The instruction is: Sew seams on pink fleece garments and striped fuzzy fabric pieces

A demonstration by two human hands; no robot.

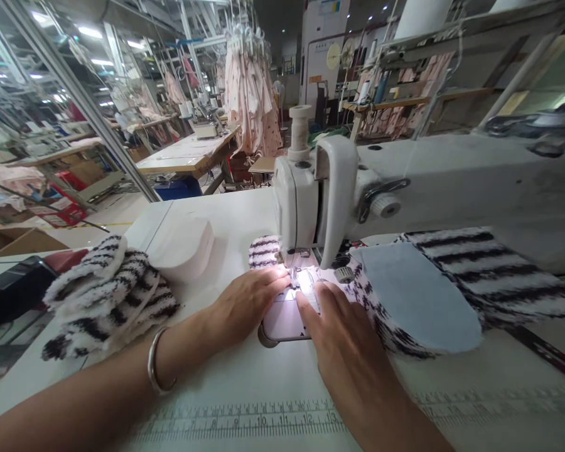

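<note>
At the needle of a white sewing machine (306,194), a lit white fabric piece (308,284) lies under the presser foot (294,277). My left hand (247,301) rests to the left of the foot, its fingers stretched out flat on the work. On the right, my right hand (341,333) touches the fabric with thumb and fingers apart. Behind the left fingertips shows a fuzzy black-and-white striped piece (263,250). Beside my right hand lies a fuzzy striped piece with a pale blue backing (421,298). The fingertips partly hide the sewn area.
A pile of striped fuzzy pieces (117,295) lies at left, near a stack of white rounded pads (182,248). Another striped piece (489,270) and dark scissors or snips (546,355) are at right. A printed ruler (263,420) runs along the front. Pink garments (252,94) hang behind.
</note>
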